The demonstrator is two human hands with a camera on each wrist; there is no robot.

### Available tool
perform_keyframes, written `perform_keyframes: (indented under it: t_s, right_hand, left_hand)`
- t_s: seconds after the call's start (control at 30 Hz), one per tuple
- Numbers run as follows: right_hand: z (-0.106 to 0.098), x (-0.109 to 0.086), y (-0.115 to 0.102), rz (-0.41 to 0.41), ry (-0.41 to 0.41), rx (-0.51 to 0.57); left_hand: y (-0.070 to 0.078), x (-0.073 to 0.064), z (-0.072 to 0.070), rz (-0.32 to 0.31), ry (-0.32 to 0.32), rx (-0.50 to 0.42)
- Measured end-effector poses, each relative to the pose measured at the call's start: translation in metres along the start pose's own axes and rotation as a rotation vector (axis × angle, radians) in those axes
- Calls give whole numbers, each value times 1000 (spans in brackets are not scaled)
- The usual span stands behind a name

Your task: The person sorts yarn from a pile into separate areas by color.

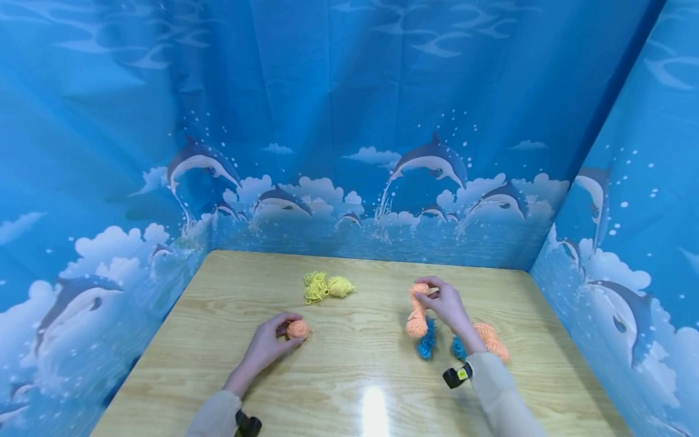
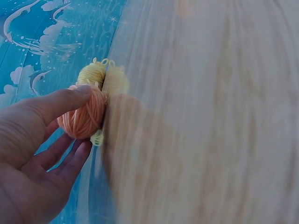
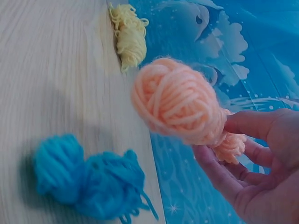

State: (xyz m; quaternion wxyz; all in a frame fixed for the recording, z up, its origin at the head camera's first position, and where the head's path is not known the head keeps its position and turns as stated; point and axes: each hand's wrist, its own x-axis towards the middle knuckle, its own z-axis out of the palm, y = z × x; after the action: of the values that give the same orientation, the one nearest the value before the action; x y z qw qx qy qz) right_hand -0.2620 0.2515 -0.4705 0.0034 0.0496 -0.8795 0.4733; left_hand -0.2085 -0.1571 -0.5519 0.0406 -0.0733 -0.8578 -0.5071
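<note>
My left hand (image 1: 271, 341) holds a small peach ball of yarn (image 1: 297, 329) at the tabletop. In the left wrist view the thumb lies on the peach ball (image 2: 83, 114), with the fingers curved on its other side. Over the right part of the table, my right hand (image 1: 446, 303) pinches a peach yarn bundle (image 1: 417, 321) that hangs down. The right wrist view shows its thick wound end (image 3: 177, 100) pointing away from the fingers, and a narrower looped part (image 3: 230, 147) at the grip. Blue yarn (image 1: 427, 341) lies just below it.
Yellow yarn, a loose tangle (image 1: 315, 287) beside a wound ball (image 1: 341, 286), lies toward the table's back. Under the right forearm are more blue yarn (image 1: 459, 349) and another peach bundle (image 1: 494, 343), partly hidden. A blue dolphin-print curtain (image 1: 338, 139) encloses the wooden table (image 1: 349, 364).
</note>
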Motion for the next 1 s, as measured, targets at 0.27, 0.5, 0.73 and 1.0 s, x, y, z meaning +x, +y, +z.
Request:
perform_keyframes:
  t_s: [0.27,0.5,0.73,1.0]
  right_hand:
    - [23,2,-8,-26,-32,39]
    - [43,3,-20,-41,-52,71]
    - [60,1,-26,-40,-55,109]
    - [85,2,-35,-39,-42,134]
  left_hand:
    - [1,-2,0,-3,2,9]
    - [3,-2,0,-6,3,9]
    - [3,-1,0,-15,6,20]
    - [0,-2,1,-5,9,22]
